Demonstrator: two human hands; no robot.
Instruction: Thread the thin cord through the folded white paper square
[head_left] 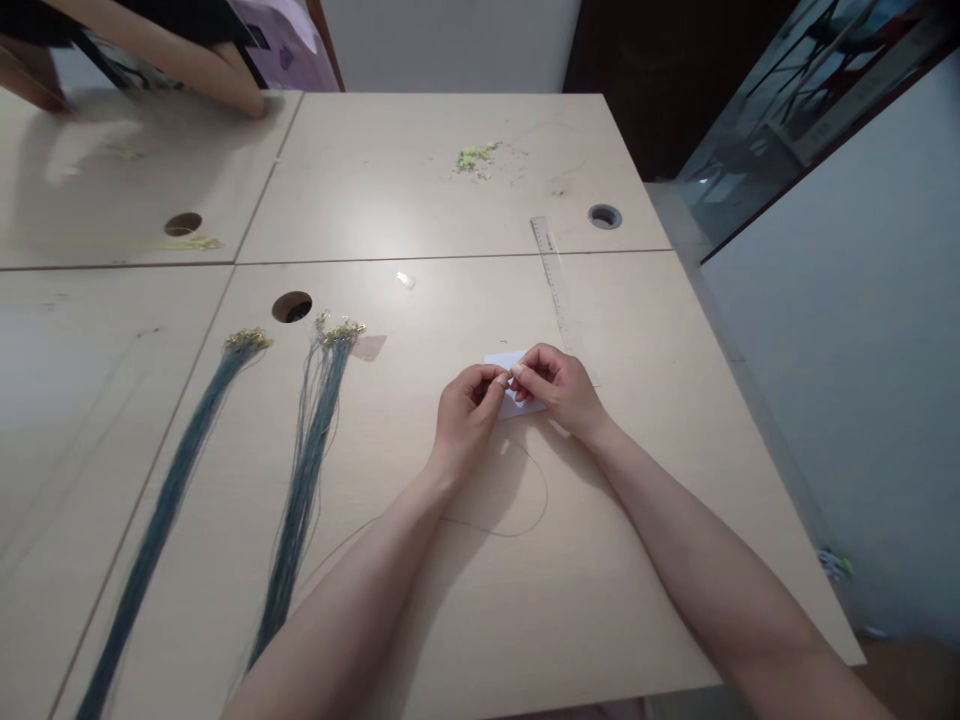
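Observation:
My left hand and my right hand meet fingertip to fingertip in a pinch over a small white sheet of paper. Between the fingertips there seems to be the end of a thin dark cord; the pinched part is too small to make out. The cord loops on the table below my hands and runs left under my left forearm. To the left lie two bundles of blue-green cords, one nearer and one farther off, both with gold-coloured metal ends at the top.
A clear ruler lies beyond my right hand, across the seam between tables. Round cable holes pierce the tabletop. Yellow-green scraps lie at the back. Another person's arm rests at the upper left. A wall stands at right.

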